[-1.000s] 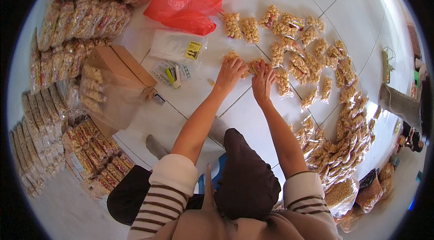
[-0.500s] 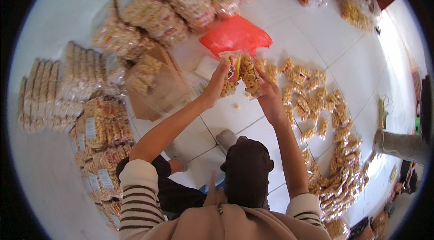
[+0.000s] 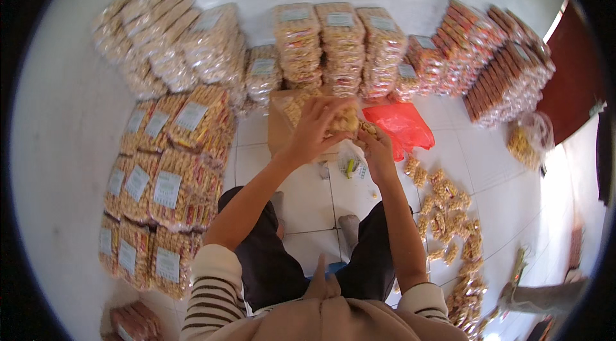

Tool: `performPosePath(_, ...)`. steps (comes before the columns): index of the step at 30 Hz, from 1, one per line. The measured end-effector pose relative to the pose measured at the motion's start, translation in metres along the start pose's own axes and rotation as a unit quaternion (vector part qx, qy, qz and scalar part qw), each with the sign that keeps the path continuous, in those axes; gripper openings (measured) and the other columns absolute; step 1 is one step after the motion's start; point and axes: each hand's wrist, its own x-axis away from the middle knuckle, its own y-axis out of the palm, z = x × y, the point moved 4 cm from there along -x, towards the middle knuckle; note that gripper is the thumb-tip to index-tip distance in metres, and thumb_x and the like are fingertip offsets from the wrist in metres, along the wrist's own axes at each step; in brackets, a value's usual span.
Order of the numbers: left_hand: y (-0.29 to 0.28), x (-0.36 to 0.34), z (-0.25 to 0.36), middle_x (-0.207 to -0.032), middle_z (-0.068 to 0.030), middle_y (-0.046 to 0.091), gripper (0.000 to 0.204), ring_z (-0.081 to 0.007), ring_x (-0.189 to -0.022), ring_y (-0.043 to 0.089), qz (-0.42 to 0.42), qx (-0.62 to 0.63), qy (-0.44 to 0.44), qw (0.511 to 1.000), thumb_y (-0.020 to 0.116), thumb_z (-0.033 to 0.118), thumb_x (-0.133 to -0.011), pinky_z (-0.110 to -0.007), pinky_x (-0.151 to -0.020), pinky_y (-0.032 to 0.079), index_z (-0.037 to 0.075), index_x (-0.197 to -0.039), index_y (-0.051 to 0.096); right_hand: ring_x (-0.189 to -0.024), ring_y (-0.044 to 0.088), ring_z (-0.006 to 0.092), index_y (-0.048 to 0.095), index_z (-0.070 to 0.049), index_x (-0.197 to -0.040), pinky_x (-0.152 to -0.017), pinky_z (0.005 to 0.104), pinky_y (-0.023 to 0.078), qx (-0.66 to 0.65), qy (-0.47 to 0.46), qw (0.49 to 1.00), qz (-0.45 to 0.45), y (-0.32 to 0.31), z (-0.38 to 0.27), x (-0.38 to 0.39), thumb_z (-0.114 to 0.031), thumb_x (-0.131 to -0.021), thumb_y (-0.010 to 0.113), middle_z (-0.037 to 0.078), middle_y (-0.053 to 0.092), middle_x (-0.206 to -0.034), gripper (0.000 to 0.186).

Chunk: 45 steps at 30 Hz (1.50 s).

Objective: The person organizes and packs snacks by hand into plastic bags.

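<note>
Both hands are raised in front of me at the near right side of an open cardboard box [image 3: 278, 137]. My left hand [image 3: 310, 130] is closed around a small clear packet of golden-brown snacks [image 3: 345, 120]. Close beside it, my right hand [image 3: 378, 153] grips another small snack packet [image 3: 368, 129] between thumb and fingers. Inside the box is a clear plastic bag with more snacks [image 3: 293, 107], partly hidden behind my left hand. A red plastic bag [image 3: 403, 128] lies on the floor just beyond my right hand.
Tall stacks of packed snacks [image 3: 340, 45] line the wall. Large labelled packs [image 3: 168, 190] are piled at the left. Loose small packets [image 3: 449, 206] spread over the tiles at the right. A green-and-clear item [image 3: 351, 166] lies below my hands. A grey post-like object [image 3: 545, 297] juts in lower right.
My view has swung left and up toward the wall stacks. Both hands, still holding the packets, have moved left from beside the red bag to the box.
</note>
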Motion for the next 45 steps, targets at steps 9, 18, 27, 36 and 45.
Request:
performPosePath(9, -0.016, 0.064, -0.053, -0.114, -0.0035, 0.049, 0.079, -0.0268, -0.111, 0.039, -0.129, -0.2, 0.043, 0.97, 0.068, 0.042, -0.066, -0.046, -0.097, 0.031, 0.024, -0.136, 0.037, -0.101, 0.056, 0.0168, 0.051, -0.001, -0.115, -0.083, 0.0303, 0.048, -0.183, 0.156, 0.959, -0.15, 0.086, 0.045, -0.011, -0.02, -0.091, 0.054, 0.007, 0.056, -0.113, 0.031)
performPosePath(18, -0.016, 0.088, -0.097, -0.134, -0.0124, 0.033, 0.096, -0.0307, -0.123, 0.033, 0.132, -0.152, -0.206, 0.958, 0.064, 0.06, -0.068, -0.054, -0.102, 0.02, 0.013, -0.14, 0.022, -0.112, 0.05, 0.0235, 0.046, -0.007, -0.127, -0.091, 0.033, 0.044, 0.203, -0.055, 0.976, -0.052, 0.079, 0.073, -0.032, -0.015, -0.085, 0.061, 0.01, 0.051, -0.122, 0.045)
performPosePath(27, 0.005, 0.072, -0.089, -0.111, -0.0056, 0.048, 0.052, -0.0184, -0.099, 0.054, 0.205, 0.547, -0.496, 0.642, 0.064, 0.038, -0.081, -0.037, -0.077, 0.051, 0.016, -0.119, 0.037, -0.131, 0.029, 0.0319, 0.036, -0.006, -0.134, -0.107, 0.0417, 0.026, 0.448, -0.357, 0.811, -0.12, 0.111, 0.036, 0.003, 0.006, -0.06, 0.066, 0.014, 0.033, -0.14, 0.081)
performPosePath(36, 0.008, 0.072, -0.103, -0.099, -0.004, 0.053, 0.039, -0.0141, -0.082, 0.058, 0.301, 0.495, -0.435, 0.69, 0.063, 0.023, -0.084, -0.029, -0.062, 0.054, 0.012, -0.116, 0.042, -0.133, 0.023, 0.027, 0.021, -0.004, -0.139, -0.108, 0.0427, 0.02, 0.243, -0.199, 0.947, -0.069, 0.084, 0.052, -0.004, -0.023, -0.083, 0.058, 0.014, 0.024, -0.143, 0.069)
performPosePath(45, -0.003, 0.051, -0.064, -0.111, -0.0056, 0.05, 0.042, -0.0114, -0.099, 0.05, 0.274, 0.424, -0.311, 0.805, 0.06, 0.019, -0.086, -0.025, -0.083, 0.044, 0.008, -0.122, 0.04, -0.127, 0.033, 0.019, 0.024, -0.008, -0.138, -0.106, 0.0377, 0.026, -0.206, 0.129, 0.952, -0.186, 0.099, 0.061, 0.0, -0.048, -0.092, 0.039, 0.005, 0.032, -0.14, 0.063)
